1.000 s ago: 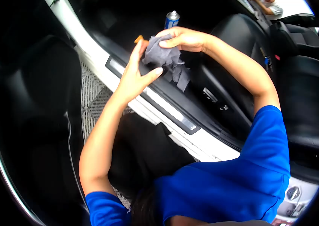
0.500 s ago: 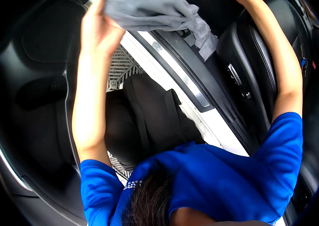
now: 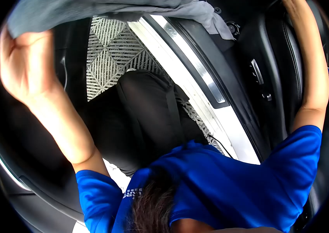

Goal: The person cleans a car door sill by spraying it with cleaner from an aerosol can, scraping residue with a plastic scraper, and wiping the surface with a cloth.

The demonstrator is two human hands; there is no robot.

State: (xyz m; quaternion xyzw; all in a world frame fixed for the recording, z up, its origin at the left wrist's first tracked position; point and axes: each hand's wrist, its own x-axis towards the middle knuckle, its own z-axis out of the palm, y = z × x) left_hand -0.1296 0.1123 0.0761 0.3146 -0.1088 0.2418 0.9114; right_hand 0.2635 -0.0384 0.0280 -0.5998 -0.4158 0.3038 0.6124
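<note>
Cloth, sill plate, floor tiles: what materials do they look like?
Gray cloth: soft woven or knit textile, matte; drapes in folds, ragged at its end.
Sill plate: likely brushed metal, satin; bright streaky sheen, though metallized plastic is possible.
Floor tiles: probably molded plastic, fairly dull; regular slotted ribs in a repeating diamond pattern.

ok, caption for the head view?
Left hand holding up a gray cloth, with the car door sill running diagonally below.
</note>
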